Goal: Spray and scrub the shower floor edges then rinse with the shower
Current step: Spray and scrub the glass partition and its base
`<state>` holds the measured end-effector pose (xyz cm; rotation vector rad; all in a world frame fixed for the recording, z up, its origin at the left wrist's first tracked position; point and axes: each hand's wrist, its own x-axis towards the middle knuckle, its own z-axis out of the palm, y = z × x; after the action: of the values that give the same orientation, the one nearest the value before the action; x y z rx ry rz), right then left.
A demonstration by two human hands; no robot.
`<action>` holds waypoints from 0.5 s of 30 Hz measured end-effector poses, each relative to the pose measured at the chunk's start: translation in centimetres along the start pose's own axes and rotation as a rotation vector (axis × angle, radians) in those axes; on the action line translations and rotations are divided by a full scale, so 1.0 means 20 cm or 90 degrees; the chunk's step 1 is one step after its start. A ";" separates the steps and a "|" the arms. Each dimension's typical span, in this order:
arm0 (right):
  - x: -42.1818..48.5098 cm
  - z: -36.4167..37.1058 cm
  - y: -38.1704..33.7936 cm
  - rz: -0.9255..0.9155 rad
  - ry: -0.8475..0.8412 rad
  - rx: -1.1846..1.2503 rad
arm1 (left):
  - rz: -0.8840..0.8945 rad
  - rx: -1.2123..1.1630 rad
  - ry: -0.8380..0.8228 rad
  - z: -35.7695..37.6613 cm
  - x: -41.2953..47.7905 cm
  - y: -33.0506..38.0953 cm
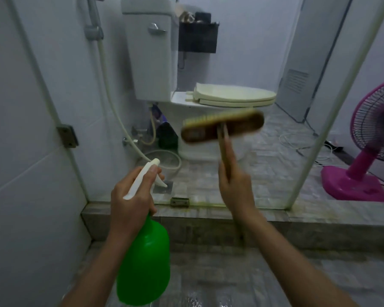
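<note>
My left hand (131,196) grips the white trigger head of a green spray bottle (144,260), held upright above the wet shower floor (253,280). My right hand (235,185) holds the handle of a brown scrub brush (222,127), raised in the air with its pale bristles facing up and away; the brush head is blurred. Below both hands runs the grey stone kerb (208,220) at the floor's edge, with yellow-green grime along the base of the glass panel (242,204).
A glass screen with a white frame (319,129) stands on the kerb. Behind it are a toilet (226,98), its cistern (151,56) and a black wall basket (197,38). A shower hose (104,69) hangs at left. A pink fan (368,156) stands at right.
</note>
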<state>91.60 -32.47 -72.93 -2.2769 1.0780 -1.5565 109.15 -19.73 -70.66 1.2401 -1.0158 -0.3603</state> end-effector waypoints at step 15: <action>-0.05 -0.36 0.35 0.112 0.146 -0.019 | -0.030 -0.013 -0.057 0.27 -0.07 -0.01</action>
<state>82.01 -35.13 -74.20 -1.9931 1.3269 -1.7695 104.14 -22.03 -71.64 1.2398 -1.0578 -0.4645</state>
